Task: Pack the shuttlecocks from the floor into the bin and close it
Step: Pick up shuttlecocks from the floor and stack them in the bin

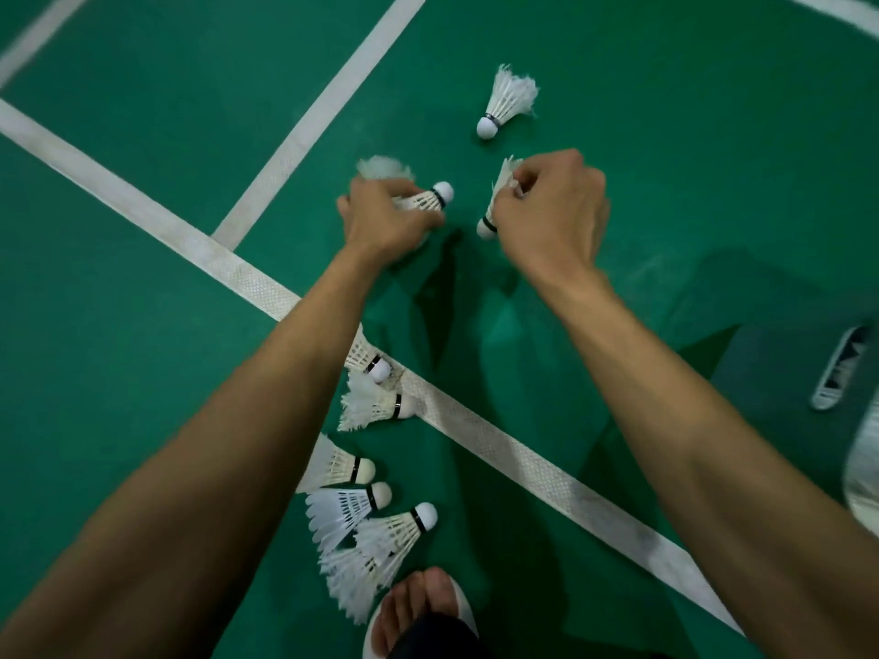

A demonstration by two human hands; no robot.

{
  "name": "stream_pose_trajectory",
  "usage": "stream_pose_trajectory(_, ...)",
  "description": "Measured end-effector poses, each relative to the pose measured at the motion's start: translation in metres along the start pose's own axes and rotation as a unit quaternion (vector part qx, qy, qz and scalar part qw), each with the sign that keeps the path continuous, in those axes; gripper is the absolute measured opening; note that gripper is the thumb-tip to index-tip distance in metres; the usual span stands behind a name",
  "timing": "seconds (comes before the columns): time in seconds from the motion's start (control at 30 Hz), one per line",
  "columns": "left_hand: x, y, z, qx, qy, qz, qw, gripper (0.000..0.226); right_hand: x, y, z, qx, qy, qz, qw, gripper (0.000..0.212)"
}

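My left hand [387, 216] grips a white feather shuttlecock [430, 199] by its skirt, cork pointing right; more feathers [383, 167] show behind the hand. My right hand [547, 209] pinches another shuttlecock [499, 202] by the feathers, its cork [486, 226] hanging down to the left. One loose shuttlecock [506, 102] lies on the green floor beyond both hands. Several more lie in a row under my left forearm, from one [368, 361] on the white line down to one [399, 530] near my foot. No bin is in view.
White court lines [247, 278] cross the green floor [689, 159]. My foot in a white sandal [418, 611] stands at the bottom centre. A dark-and-white shoe [839, 368] and a pale object [863, 468] sit at the right edge.
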State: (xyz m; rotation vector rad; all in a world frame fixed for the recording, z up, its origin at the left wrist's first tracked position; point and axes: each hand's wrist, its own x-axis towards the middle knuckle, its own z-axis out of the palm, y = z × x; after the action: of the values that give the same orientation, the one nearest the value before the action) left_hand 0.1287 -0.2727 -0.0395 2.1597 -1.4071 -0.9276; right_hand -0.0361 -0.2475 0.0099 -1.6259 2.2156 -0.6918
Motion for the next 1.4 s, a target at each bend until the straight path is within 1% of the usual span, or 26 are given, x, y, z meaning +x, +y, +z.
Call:
stream_pose_trajectory(0.03, -0.001, 0.001, 0.006, 0.012, 0.007, -0.005, 1.000, 0.048, 0.001, -0.001, -0.014, -0.012, 0.017, 0.001, 1.000, 0.019)
stream_pose_trajectory(0.1, -0.011, 0.004, 0.011, 0.021, 0.048, -0.006, 0.999, 0.046, 0.004, -0.002, -0.045, -0.012, 0.041, 0.004, 0.999, 0.023)
stream_pose_trajectory(0.17, -0.028, 0.014, 0.014, 0.010, 0.051, 0.009, 0.999, 0.045, 0.006, 0.003, -0.077, 0.003, 0.057, 0.008, 0.998, 0.029)
stream_pose_trajectory(0.27, -0.072, 0.055, 0.025, -0.029, 0.022, 0.098, 0.995, 0.044, 0.003, 0.022, -0.135, 0.013, 0.089, 0.009, 0.996, 0.035)
stream_pose_trajectory(0.37, -0.132, 0.115, 0.037, -0.115, -0.039, 0.210, 0.970, 0.028, -0.010, 0.051, -0.199, 0.032, 0.112, 0.029, 0.993, 0.027)
stream_pose_trajectory(0.47, -0.195, 0.166, 0.050, -0.115, -0.038, 0.295, 0.948, 0.025, -0.031, 0.099, -0.261, 0.014, 0.120, 0.070, 0.990, 0.015)
stream_pose_trajectory(0.53, -0.228, 0.185, 0.062, -0.099, -0.038, 0.332, 0.937, 0.028, -0.051, 0.139, -0.302, 0.012, 0.122, 0.111, 0.986, 0.014)
stream_pose_trajectory(0.63, -0.271, 0.209, 0.087, -0.097, -0.079, 0.361, 0.924, 0.023, -0.093, 0.204, -0.351, 0.014, 0.152, 0.199, 0.968, 0.034)
stream_pose_trajectory(0.7, -0.293, 0.224, 0.111, -0.095, -0.122, 0.371, 0.916, 0.020, -0.121, 0.241, -0.363, 0.003, 0.165, 0.251, 0.954, 0.033)
stream_pose_trajectory(0.77, -0.310, 0.235, 0.137, -0.076, -0.149, 0.377, 0.911, 0.020, -0.140, 0.269, -0.362, -0.016, 0.165, 0.271, 0.948, 0.032)
stream_pose_trajectory(0.8, -0.314, 0.238, 0.147, -0.074, -0.158, 0.367, 0.914, 0.019, -0.145, 0.278, -0.358, -0.025, 0.151, 0.278, 0.948, 0.032)
stream_pose_trajectory(0.87, -0.320, 0.239, 0.163, -0.092, -0.189, 0.314, 0.926, 0.017, -0.151, 0.294, -0.348, -0.028, 0.120, 0.294, 0.948, 0.033)
stream_pose_trajectory(0.93, -0.319, 0.235, 0.174, -0.111, -0.200, 0.254, 0.940, 0.022, -0.152, 0.301, -0.337, -0.034, 0.099, 0.302, 0.947, 0.034)
stream_pose_trajectory(1.0, -0.317, 0.228, 0.177, -0.114, -0.181, 0.221, 0.951, 0.028, -0.152, 0.303, -0.327, -0.040, 0.088, 0.305, 0.947, 0.021)
stream_pose_trajectory(1.07, -0.314, 0.223, 0.177, -0.106, -0.172, 0.208, 0.957, 0.028, -0.149, 0.304, -0.319, -0.042, 0.095, 0.311, 0.945, 0.004)
stream_pose_trajectory(1.1, -0.313, 0.219, 0.176, -0.096, -0.177, 0.203, 0.958, 0.028, -0.147, 0.305, -0.316, -0.038, 0.100, 0.317, 0.942, 0.002)
stream_pose_trajectory(1.17, -0.312, 0.214, 0.175, -0.077, -0.189, 0.195, 0.959, 0.033, -0.143, 0.308, -0.308, 0.005, 0.107, 0.352, 0.930, 0.008)
stream_pose_trajectory(1.23, -0.311, 0.211, 0.177, -0.079, -0.198, 0.190, 0.958, 0.036, -0.136, 0.311, -0.302, 0.104, 0.105, 0.397, 0.906, 0.015)
stream_pose_trajectory(1.27, -0.311, 0.212, 0.178, -0.079, -0.204, 0.190, 0.957, 0.036, -0.133, 0.312, -0.298, 0.172, 0.099, 0.425, 0.883, 0.012)
stream_pose_trajectory(1.3, -0.312, 0.212, 0.180, -0.076, -0.210, 0.193, 0.955, 0.040, -0.130, 0.311, -0.296, 0.241, 0.089, 0.454, 0.853, 0.009)
stream_pose_trajectory(1.37, -0.312, 0.214, 0.185, -0.066, -0.231, 0.204, 0.949, 0.055, -0.125, 0.312, -0.294, 0.332, 0.059, 0.505, 0.794, 0.029)
stream_pose_trajectory(1.4, -0.313, 0.214, 0.187, -0.062, -0.248, 0.213, 0.943, 0.056, -0.123, 0.313, -0.293, 0.359, 0.047, 0.515, 0.777, 0.032)
